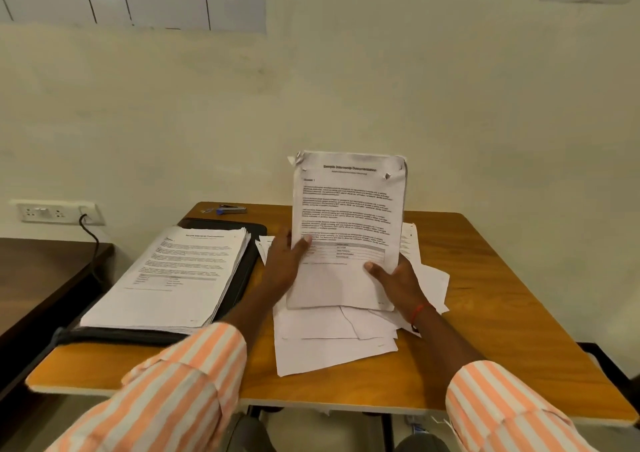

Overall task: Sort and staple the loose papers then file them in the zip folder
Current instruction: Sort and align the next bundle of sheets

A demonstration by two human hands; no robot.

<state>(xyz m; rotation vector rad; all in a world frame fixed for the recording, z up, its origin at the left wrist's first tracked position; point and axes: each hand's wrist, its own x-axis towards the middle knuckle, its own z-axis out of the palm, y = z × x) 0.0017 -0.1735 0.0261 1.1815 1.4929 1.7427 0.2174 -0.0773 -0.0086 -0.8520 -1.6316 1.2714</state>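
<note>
Your striped sleeves [180, 382] lead to left hand [282, 264] and right hand [398, 278], fingers pinching the paper sheaf [346, 216] upright, likely to square its edges before stapling.

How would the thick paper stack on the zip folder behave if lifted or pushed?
Probably heavy: the paper stack is thick. Its right edge looks fanned, so sheets would likely slide apart when pushed. Lifted by one side, it would probably sag.

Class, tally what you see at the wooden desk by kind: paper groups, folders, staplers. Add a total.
Paper groups: 3 (held sheaf, neat stack, loose pile)
Zip folder: 1
Stapler: 1
Total: 5
</note>
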